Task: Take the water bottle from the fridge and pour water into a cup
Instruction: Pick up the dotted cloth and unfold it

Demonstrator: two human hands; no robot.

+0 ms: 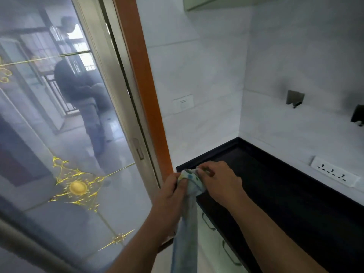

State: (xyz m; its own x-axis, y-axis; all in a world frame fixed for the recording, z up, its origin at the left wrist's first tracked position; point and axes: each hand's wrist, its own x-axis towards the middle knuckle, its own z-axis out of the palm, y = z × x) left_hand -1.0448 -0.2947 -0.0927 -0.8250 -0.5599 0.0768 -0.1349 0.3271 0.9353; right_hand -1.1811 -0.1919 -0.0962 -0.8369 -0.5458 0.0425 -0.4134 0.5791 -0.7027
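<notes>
Head view: both hands at lower centre bunch cloth (190, 181) over corner of black surface (275, 186). Left hand (170, 194) grip clamped on cloth; right hand (220, 181) pinches its top. Bottle, fridge, cup not in frame. Judged: fetch step not begun; next, release cloth, find fridge.

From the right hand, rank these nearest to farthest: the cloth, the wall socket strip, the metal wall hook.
1. Cloth: pinched by the right hand, at the counter's corner.
2. Socket strip: low on the wall, to the right.
3. Metal hook: higher on the wall.
</notes>
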